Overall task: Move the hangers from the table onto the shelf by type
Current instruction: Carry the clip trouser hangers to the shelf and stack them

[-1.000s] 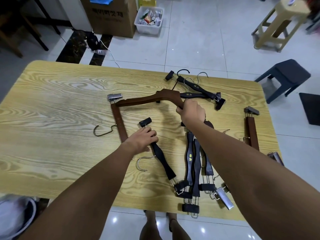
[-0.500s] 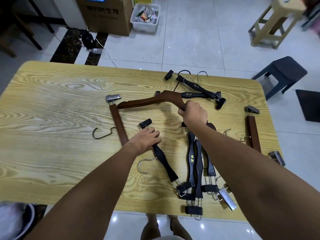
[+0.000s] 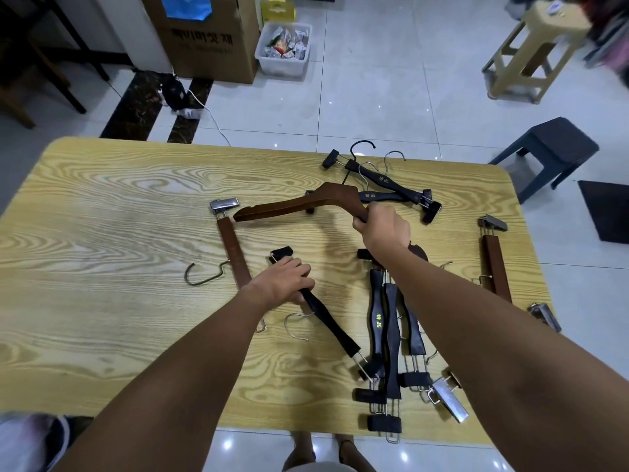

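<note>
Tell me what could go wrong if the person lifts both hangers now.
The black clip hanger in the left hand ends among the black hanger pile, so its clip may snag and drag them. The brown coat hanger in the right hand lies over two black hangers and may hook one.

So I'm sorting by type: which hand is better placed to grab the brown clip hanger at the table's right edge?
Probably the right hand: the brown clip hanger lies on its side, though it holds the curved wooden hanger.
</note>
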`<move>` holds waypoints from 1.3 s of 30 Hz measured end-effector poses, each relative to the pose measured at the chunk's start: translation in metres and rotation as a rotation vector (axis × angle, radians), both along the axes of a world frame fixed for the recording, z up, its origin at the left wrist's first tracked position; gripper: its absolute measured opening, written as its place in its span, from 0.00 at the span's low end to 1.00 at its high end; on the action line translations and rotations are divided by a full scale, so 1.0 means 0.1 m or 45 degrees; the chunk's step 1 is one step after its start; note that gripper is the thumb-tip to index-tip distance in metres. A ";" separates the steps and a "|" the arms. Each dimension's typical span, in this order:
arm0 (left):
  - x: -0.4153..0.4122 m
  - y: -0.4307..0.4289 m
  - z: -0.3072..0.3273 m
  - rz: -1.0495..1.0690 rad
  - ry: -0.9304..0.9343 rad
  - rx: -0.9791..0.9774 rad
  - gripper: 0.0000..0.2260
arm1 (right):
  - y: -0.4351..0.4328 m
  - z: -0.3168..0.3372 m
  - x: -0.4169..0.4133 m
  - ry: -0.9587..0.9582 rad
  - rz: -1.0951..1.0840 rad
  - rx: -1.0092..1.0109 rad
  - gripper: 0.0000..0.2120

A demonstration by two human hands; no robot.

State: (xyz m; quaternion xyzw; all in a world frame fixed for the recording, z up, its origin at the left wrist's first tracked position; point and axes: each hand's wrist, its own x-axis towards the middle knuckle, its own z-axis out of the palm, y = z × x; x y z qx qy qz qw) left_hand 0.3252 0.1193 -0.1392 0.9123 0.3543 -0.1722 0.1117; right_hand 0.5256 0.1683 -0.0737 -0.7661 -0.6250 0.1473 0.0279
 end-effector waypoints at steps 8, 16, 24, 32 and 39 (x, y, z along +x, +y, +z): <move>0.00 0.10 0.15 0.124 -0.030 -0.109 0.15 | 0.04 0.19 0.06 0.012 -0.016 0.026 0.11; 0.03 0.10 0.35 0.353 -0.165 -0.170 0.13 | 0.03 0.50 0.11 0.039 -0.009 0.099 0.13; -0.04 0.13 0.71 0.395 -0.109 -0.011 0.13 | 0.02 0.88 0.14 0.034 -0.013 0.167 0.11; -0.36 0.13 1.38 0.458 -0.007 0.194 0.14 | 0.04 1.47 -0.04 0.100 0.032 0.325 0.10; -0.65 0.10 1.91 0.624 -0.053 0.360 0.13 | 0.10 1.91 -0.26 0.184 0.166 0.444 0.09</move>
